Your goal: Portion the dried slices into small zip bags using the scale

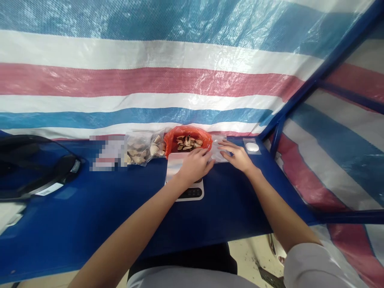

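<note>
My left hand [195,165] hovers over a small white kitchen scale [181,176] on the blue table, its fingers pinching the edge of a clear plastic bag [218,149]. My right hand [238,156] lies flat on the same clear bag, fingers spread, just right of the scale. Directly behind the scale sits an orange bag [187,140], open at the top and filled with several pale dried slices. A clear bag of the same slices [142,149] lies to its left.
A small clear packet with a white oval piece [252,147] lies at the table's far right. A black object with a white label [36,168] sits at the left. Striped tarpaulin [150,80] walls the back; a blue metal frame [300,100] stands at right.
</note>
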`<state>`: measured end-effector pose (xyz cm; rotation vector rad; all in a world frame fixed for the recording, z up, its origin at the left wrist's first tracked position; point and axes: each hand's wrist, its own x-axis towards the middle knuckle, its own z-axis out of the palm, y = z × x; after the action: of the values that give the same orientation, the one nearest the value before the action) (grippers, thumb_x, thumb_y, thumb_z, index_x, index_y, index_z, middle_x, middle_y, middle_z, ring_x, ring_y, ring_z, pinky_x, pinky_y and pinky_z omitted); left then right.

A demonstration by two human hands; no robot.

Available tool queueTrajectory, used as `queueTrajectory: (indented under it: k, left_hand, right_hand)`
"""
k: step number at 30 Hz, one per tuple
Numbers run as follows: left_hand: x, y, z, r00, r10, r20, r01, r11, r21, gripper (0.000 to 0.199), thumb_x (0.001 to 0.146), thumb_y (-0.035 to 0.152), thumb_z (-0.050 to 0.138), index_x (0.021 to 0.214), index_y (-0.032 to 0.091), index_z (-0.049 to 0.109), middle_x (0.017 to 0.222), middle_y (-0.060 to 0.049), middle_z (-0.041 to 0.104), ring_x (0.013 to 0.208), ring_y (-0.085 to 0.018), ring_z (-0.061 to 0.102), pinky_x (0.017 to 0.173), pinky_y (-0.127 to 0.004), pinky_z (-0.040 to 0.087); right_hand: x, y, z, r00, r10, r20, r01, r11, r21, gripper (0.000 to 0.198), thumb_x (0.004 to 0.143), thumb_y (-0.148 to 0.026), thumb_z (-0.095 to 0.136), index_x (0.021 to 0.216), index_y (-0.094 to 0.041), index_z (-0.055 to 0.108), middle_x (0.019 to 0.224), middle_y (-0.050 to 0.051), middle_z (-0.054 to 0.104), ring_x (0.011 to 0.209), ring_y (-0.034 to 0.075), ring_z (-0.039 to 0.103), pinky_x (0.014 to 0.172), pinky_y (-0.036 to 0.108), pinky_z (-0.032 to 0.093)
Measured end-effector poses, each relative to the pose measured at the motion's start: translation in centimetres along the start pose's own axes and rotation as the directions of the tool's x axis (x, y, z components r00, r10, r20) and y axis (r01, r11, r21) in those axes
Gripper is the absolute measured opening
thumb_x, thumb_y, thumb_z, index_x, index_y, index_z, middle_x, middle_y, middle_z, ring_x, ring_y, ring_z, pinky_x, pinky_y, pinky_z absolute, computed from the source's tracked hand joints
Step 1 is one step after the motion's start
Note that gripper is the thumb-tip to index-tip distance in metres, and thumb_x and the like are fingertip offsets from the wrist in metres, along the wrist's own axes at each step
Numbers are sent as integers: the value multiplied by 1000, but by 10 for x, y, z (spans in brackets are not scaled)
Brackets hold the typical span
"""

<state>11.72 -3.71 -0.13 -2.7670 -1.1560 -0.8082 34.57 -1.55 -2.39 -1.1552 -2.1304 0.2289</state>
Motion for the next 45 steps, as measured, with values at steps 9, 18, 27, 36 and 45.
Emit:
queueTrajectory:
  k: [9, 18, 27, 36, 45]
  left_hand:
    - [-82, -59, -46, 924, -371, -97, 358, 925, -124, 39, 98, 40, 45, 116, 16, 71, 119, -11, 73, 113, -25, 68, 103, -40, 52]
    - [-143, -94, -50, 936, -352, 5, 352, 936, 28, 49, 97, 41, 39, 127, 14, 67, 134, -15, 65, 127, -30, 60, 113, -46, 44]
    - [-149, -91, -39, 925, -367, 95, 352, 925, 147, 55, 98, 43, 36, 139, 13, 59, 151, -16, 51, 144, -35, 42, 121, -54, 29]
    - [-146, -92, -40, 920, -374, 119, 351, 920, 172, 58, 98, 45, 33, 139, 13, 59, 152, -15, 50, 144, -34, 43, 122, -51, 28]
    - [-148, -93, -37, 933, -351, 82, 337, 929, 150, 55, 98, 43, 36, 136, 12, 62, 149, -17, 53, 142, -35, 45, 121, -53, 30]
  right_hand:
    - [-37, -57, 37, 988, 88, 128, -45, 951, -307, 33, 98, -31, 53, 125, -24, 70, 142, 7, 61, 138, 29, 52, 113, 47, 47]
    - [-41, -60, 54, 977, 125, 172, -63, 943, -327, 42, 102, -38, 46, 137, -23, 62, 152, 10, 51, 144, 31, 43, 119, 53, 37]
    - [-44, -58, 58, 968, 156, 199, -80, 935, -344, 44, 102, -40, 43, 141, -25, 58, 155, 8, 47, 147, 30, 38, 122, 52, 32]
    - [-45, -60, 58, 966, 162, 201, -85, 935, -343, 45, 103, -38, 42, 142, -24, 58, 155, 9, 47, 147, 30, 39, 122, 53, 30]
    - [-45, -63, 58, 966, 163, 200, -75, 919, -386, 43, 103, -36, 43, 141, -23, 58, 154, 9, 49, 146, 29, 40, 122, 51, 31]
